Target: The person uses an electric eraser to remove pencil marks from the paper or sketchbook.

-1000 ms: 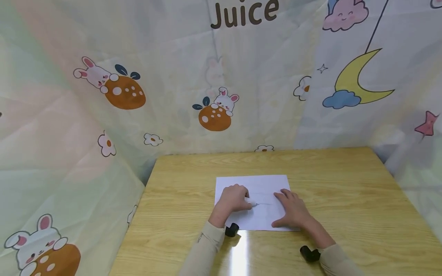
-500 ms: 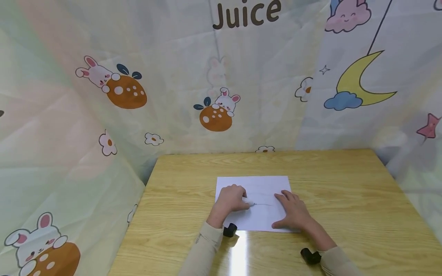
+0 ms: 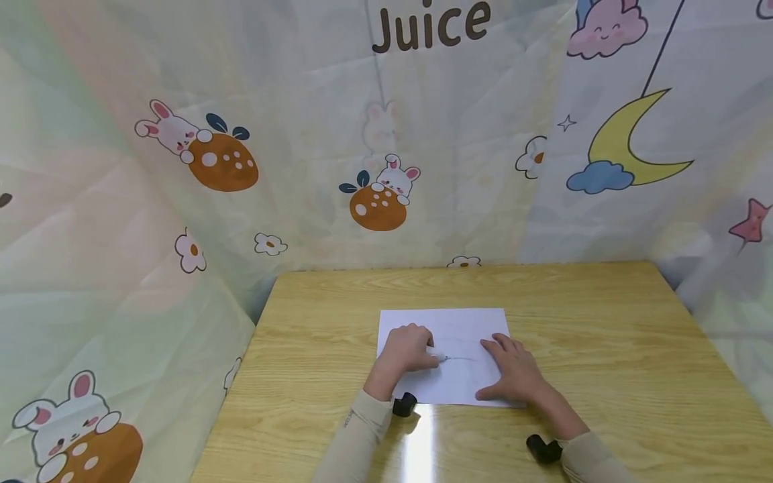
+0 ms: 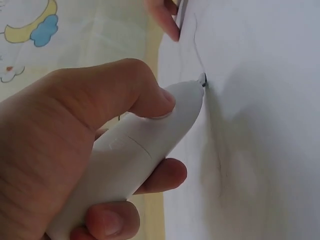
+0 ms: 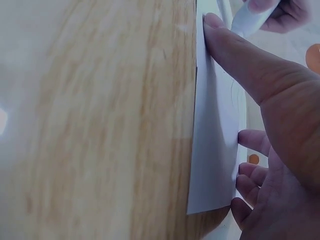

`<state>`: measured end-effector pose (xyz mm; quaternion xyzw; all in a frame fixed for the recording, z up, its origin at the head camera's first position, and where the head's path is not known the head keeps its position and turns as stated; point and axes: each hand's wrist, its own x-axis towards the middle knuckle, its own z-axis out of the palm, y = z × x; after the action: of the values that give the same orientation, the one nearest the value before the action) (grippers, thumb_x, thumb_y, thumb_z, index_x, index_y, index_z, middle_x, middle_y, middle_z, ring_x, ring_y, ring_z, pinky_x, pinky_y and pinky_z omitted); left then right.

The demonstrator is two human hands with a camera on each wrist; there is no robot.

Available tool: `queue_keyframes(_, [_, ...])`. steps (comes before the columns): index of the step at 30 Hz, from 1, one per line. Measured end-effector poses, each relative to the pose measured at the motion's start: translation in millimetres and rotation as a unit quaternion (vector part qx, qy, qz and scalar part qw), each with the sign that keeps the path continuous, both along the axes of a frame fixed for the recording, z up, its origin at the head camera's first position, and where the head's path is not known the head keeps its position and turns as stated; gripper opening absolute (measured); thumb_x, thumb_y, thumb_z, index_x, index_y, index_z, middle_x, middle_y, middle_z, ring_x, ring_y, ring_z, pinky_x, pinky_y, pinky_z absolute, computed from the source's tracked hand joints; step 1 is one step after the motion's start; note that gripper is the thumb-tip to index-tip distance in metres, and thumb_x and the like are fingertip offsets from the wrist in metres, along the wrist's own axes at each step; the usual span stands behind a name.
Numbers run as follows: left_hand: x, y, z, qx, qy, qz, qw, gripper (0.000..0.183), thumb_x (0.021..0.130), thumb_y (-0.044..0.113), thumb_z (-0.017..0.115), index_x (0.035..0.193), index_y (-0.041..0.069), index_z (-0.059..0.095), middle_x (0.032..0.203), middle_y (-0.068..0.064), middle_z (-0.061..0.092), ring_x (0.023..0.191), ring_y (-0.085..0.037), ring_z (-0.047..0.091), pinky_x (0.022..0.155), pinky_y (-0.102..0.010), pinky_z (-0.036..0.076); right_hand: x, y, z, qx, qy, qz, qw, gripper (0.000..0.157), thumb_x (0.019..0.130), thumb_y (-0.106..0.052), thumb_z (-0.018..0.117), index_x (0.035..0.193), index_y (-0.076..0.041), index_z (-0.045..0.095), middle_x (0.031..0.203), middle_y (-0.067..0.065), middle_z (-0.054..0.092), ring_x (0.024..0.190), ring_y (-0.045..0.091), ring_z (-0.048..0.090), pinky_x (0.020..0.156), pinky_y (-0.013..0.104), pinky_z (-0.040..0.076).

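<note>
In the head view, a white sheet of paper point(image 3: 449, 325) lies on the wooden table. My left hand point(image 3: 407, 349) grips a white, thick-bodied, pen-like tool point(image 4: 132, 155) with a smooth rounded front. Its small dark tip meets the sheet in the left wrist view, where a thin wavy line point(image 4: 196, 42) runs from it towards the other hand. My thumb presses on top of the tool and the fingers curl under it. My right hand point(image 3: 513, 369) rests with spread fingers on the paper's right side, thumb point(image 5: 235, 47) near the front edge.
Bare wooden tabletop point(image 3: 604, 349) surrounds the sheet. Each wrist carries a black camera piece, one by the left wrist point(image 3: 405, 404) and one by the right wrist point(image 3: 543, 449). A printed cloth backdrop point(image 3: 290, 134) hangs behind the table and along its sides.
The left hand with the white tool has shifted slightly left over the sheet, and the thin line beside the tip looks a little longer. The right hand has stayed in place.
</note>
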<state>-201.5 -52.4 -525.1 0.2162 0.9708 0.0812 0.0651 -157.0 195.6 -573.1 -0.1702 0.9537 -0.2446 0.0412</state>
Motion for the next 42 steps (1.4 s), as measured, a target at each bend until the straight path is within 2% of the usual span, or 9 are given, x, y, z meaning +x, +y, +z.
queue_keyframes(4, [-0.4, 6, -2.0, 0.001, 0.008, -0.011, 0.9999, 0.018, 0.068, 0.034, 0.072, 0.082, 0.023, 0.074, 0.070, 0.012, 0.059, 0.059, -0.007, 0.048, 0.050, -0.028, 0.041, -0.7, -1, 0.2, 0.003, -0.003, -0.002, 1.000, 0.107, 0.056, -0.063, 0.085, 0.139, -0.006, 0.049, 0.143, 0.026, 0.036, 0.128, 0.049, 0.032, 0.095, 0.069, 0.029])
queue_keyframes(10, [1.2, 5, -2.5, -0.005, 0.008, 0.007, 0.9999, 0.016, 0.068, 0.033, 0.073, 0.081, 0.024, 0.074, 0.070, 0.012, 0.059, 0.058, -0.006, 0.048, 0.051, -0.028, 0.041, -1.4, 0, -2.2, 0.000, -0.005, -0.006, 1.000, 0.108, 0.055, -0.063, 0.085, 0.140, -0.006, 0.049, 0.144, 0.026, 0.036, 0.129, 0.049, 0.032, 0.095, 0.069, 0.028])
queue_keyframes(15, [-1.5, 9, -1.5, 0.001, 0.009, -0.017, 0.9998, 0.020, 0.069, 0.035, 0.072, 0.084, 0.022, 0.074, 0.069, 0.012, 0.058, 0.057, -0.007, 0.048, 0.050, -0.028, 0.040, -2.2, 1, -3.9, 0.002, -0.007, -0.011, 1.000, 0.109, 0.055, -0.063, 0.085, 0.141, -0.007, 0.048, 0.145, 0.025, 0.034, 0.130, 0.048, 0.030, 0.095, 0.069, 0.027])
queue_keyframes(17, [-2.4, 10, -1.0, 0.003, 0.007, -0.017, 0.9998, 0.020, 0.070, 0.035, 0.072, 0.085, 0.021, 0.075, 0.070, 0.012, 0.059, 0.058, -0.007, 0.049, 0.050, -0.028, 0.040, -2.6, 1, -3.8, 0.004, -0.010, -0.014, 1.000, 0.109, 0.055, -0.062, 0.085, 0.141, -0.007, 0.048, 0.146, 0.024, 0.034, 0.130, 0.047, 0.029, 0.096, 0.069, 0.027])
queue_keyframes(22, [-1.7, 8, -3.1, -0.006, 0.008, 0.007, 0.9999, 0.018, 0.069, 0.035, 0.074, 0.083, 0.024, 0.075, 0.072, 0.011, 0.060, 0.060, -0.007, 0.050, 0.052, -0.029, 0.042, -2.6, -1, -2.7, 0.000, -0.006, -0.011, 1.000, 0.113, 0.055, -0.063, 0.085, 0.141, -0.002, 0.045, 0.145, 0.026, 0.035, 0.130, 0.048, 0.030, 0.096, 0.069, 0.027])
queue_keyframes(28, [-0.4, 13, -5.6, 0.001, -0.004, -0.019, 0.9998, 0.022, 0.070, 0.039, 0.073, 0.085, 0.023, 0.074, 0.072, 0.011, 0.060, 0.060, -0.007, 0.050, 0.051, -0.028, 0.041, -0.3, -3, -7.1, 0.013, -0.003, -0.005, 1.000, 0.120, 0.055, -0.065, 0.084, 0.141, 0.006, 0.041, 0.144, 0.026, 0.037, 0.129, 0.047, 0.033, 0.096, 0.066, 0.031])
queue_keyframes(35, [0.9, 9, -2.5, -0.006, 0.002, 0.009, 0.9999, 0.018, 0.069, 0.036, 0.076, 0.081, 0.023, 0.074, 0.069, 0.011, 0.058, 0.059, -0.007, 0.048, 0.051, -0.029, 0.041, -1.2, -2, -9.6, 0.012, -0.004, -0.010, 1.000, 0.121, 0.054, -0.066, 0.083, 0.142, 0.004, 0.040, 0.145, 0.025, 0.036, 0.130, 0.046, 0.032, 0.098, 0.065, 0.030])
queue_keyframes(40, [-0.8, 12, 0.7, 0.006, 0.000, -0.018, 0.9998, 0.021, 0.071, 0.036, 0.074, 0.084, 0.021, 0.074, 0.070, 0.010, 0.059, 0.060, -0.008, 0.048, 0.051, -0.028, 0.041, -0.9, -1, -8.9, 0.010, 0.002, -0.013, 1.000, 0.120, 0.054, -0.064, 0.084, 0.142, 0.004, 0.040, 0.145, 0.025, 0.036, 0.131, 0.046, 0.031, 0.097, 0.066, 0.030])
queue_keyframes(42, [-0.7, 12, 1.0, 0.006, -0.002, -0.018, 0.9998, 0.021, 0.071, 0.037, 0.074, 0.085, 0.021, 0.074, 0.071, 0.010, 0.060, 0.060, -0.008, 0.048, 0.051, -0.028, 0.041, -0.7, 0, -8.4, 0.012, 0.002, -0.014, 1.000, 0.120, 0.054, -0.064, 0.084, 0.142, 0.004, 0.040, 0.145, 0.026, 0.035, 0.130, 0.046, 0.031, 0.097, 0.066, 0.029])
